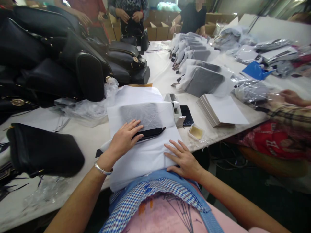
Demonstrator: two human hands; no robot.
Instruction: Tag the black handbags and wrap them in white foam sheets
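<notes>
White tissue paper (pixel 136 155) lies spread on the table in front of me, its near end reaching my apron. A flat black item, perhaps a bag or pouch (pixel 152 132), is partly wrapped in it. Its grey shape shows through the paper, and one black edge stays uncovered. My left hand (pixel 127 136) rests with spread fingers on the paper and that edge. On the right part of the sheet, my right hand (pixel 183 160) lies flat with its fingers apart. Neither hand grips anything. Just beyond the paper's right side stands a white tape dispenser (pixel 175 110).
Black handbags (pixel 89 74) are piled at the left, with another black bag (pixel 46 150) nearer me. Paper-wrapped items (pixel 204 79) stand in a row at the back right. A stack of boards (pixel 222 110) and a small dish (pixel 195 132) lie right. Other people work around the table.
</notes>
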